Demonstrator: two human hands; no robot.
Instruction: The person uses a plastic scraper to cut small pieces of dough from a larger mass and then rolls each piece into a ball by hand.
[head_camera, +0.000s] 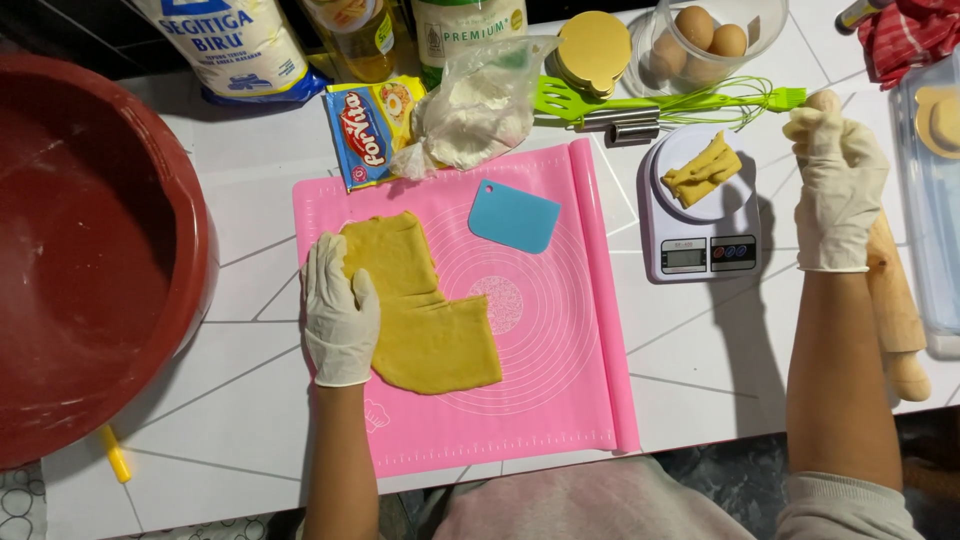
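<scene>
A flat sheet of yellow dough (430, 320) lies on a pink silicone mat (560, 400). My left hand (338, 310), in a white glove, rests flat on the dough's left edge. My right hand (835, 185), also gloved, is closed around the upper end of a wooden rolling pin (895, 310) to the right of a small white kitchen scale (690, 250). A folded piece of yellow dough (703, 172) sits on the scale's platform. A blue plastic scraper (514, 216) lies on the mat above the dough.
A large dark red bowl (90, 250) fills the left side. Along the back stand a flour bag (235, 45), an oil bottle (360, 35), a blue sachet (368, 125), a plastic bag of white powder (475, 105), a green spatula and whisk (680, 100), and a bowl of eggs (705, 40).
</scene>
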